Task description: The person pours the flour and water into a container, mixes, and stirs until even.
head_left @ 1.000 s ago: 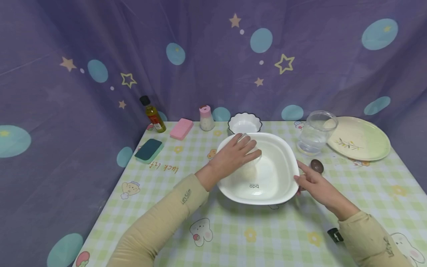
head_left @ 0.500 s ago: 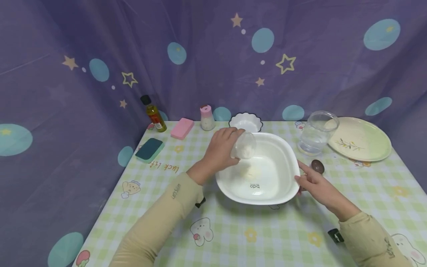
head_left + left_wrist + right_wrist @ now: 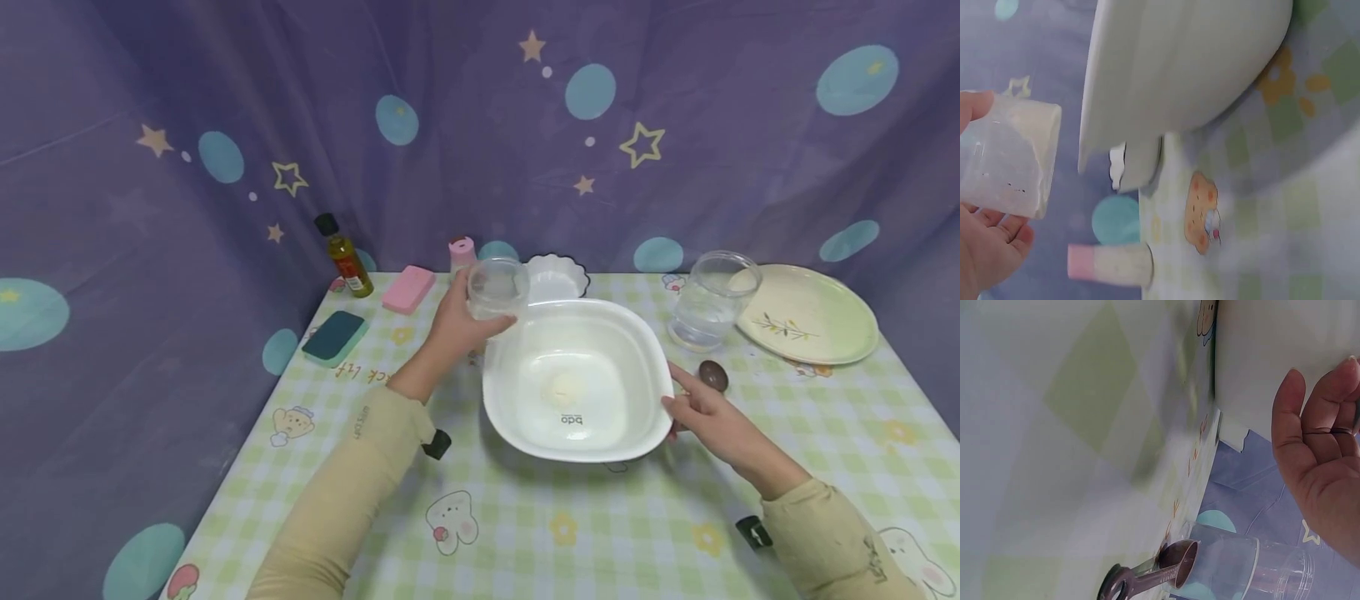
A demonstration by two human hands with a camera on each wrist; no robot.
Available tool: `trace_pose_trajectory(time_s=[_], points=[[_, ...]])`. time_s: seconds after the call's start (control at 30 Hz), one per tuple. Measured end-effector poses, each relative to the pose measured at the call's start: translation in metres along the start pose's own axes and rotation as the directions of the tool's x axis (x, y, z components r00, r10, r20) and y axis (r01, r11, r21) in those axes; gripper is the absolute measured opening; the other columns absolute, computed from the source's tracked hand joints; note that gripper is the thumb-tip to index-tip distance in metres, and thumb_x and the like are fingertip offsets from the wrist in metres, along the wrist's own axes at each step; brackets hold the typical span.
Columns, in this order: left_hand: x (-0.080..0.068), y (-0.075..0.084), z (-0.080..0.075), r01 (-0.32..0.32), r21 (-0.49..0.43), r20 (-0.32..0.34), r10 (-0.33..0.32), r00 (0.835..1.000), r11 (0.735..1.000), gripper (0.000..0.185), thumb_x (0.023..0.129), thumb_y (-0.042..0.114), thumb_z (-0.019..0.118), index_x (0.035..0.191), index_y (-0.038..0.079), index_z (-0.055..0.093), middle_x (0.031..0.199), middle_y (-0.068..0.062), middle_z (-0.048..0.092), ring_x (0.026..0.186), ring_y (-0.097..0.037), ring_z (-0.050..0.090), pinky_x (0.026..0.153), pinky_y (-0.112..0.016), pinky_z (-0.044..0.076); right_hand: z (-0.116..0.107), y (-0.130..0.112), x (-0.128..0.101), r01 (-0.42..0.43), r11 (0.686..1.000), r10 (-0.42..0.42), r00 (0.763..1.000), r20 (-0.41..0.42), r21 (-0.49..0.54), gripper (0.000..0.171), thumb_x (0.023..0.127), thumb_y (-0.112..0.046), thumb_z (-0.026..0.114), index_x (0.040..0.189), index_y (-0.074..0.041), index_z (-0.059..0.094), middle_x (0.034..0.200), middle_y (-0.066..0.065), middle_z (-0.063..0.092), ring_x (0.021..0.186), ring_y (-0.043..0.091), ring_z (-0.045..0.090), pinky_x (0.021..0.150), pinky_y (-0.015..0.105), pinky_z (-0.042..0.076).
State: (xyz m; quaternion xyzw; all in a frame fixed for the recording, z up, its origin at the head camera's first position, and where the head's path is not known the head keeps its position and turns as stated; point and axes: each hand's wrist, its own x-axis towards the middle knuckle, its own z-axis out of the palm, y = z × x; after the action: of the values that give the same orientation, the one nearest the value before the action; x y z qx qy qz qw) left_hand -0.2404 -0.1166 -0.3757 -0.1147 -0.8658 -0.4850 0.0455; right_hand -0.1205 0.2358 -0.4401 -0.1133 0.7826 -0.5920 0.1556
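- Two hands in view. Left hand (image 3: 457, 321), just left of frame centre, has its fingers curled round a small clear cup (image 3: 497, 287), held upright above the tablecloth beside the upper-left rim of the white bowl (image 3: 645, 350); the cup looks close to empty, with a whitish film on its wall in the left wrist view.
- Right hand (image 3: 708, 412), right of centre, lies with fingers fairly straight against the bowl's right rim, steadying it; nothing is gripped.
- Bowl sits at frame centre on the checked tablecloth (image 3: 525, 533); a small pale mound (image 3: 564, 387) lies on its floor.
- Outward: pink-capped shaker (image 3: 461, 250) and small scalloped white dish (image 3: 557, 275) behind the cup; glass of water (image 3: 708, 300), brown measuring spoon (image 3: 712, 373) and plate (image 3: 813, 312) to the upper right; oil bottle (image 3: 343, 255), pink sponge (image 3: 408, 289) and dark green sponge (image 3: 333, 337) to the upper left.
- Risk, judged: shaker stands just behind the raised cup; a careless set-down could topple it.
- Risk, judged: right hand only presses the rim; a push could slide the bowl.
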Motion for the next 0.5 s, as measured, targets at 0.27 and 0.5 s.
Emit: trace_pose_trajectory(time_s=[0.27, 0.5], points=[[0.010, -0.036, -0.023, 0.060, -0.088, -0.155, -0.073, 0.985, 0.994, 0.084, 0.076, 0.022, 0.084, 0.142, 0.009, 0.034, 0.139, -0.011, 0.046, 0.128, -0.025, 0.043, 0.108, -0.040, 0.033, 0.000, 0.001, 0.000, 0.015, 1.000, -0.015, 1.000, -0.005, 0.007, 0.066, 0.105, -0.018, 0.047, 0.157, -0.006, 0.009, 0.073, 0.013, 0.062, 0.073, 0.031, 0.063, 0.074, 0.031, 0.049], [0.008, -0.069, -0.028, 0.132, -0.126, -0.191, -0.155, 0.969, 0.983, 0.089, 0.076, 0.017, 0.084, 0.145, 0.008, 0.030, 0.146, -0.015, 0.041, 0.134, -0.028, 0.037, 0.112, -0.043, 0.026, 0.001, 0.004, 0.000, 0.004, 1.000, -0.004, 1.000, -0.013, 0.012, 0.066, 0.104, -0.019, 0.047, 0.157, -0.006, 0.010, 0.074, 0.013, 0.063, 0.073, 0.030, 0.064, 0.075, 0.030, 0.049]])
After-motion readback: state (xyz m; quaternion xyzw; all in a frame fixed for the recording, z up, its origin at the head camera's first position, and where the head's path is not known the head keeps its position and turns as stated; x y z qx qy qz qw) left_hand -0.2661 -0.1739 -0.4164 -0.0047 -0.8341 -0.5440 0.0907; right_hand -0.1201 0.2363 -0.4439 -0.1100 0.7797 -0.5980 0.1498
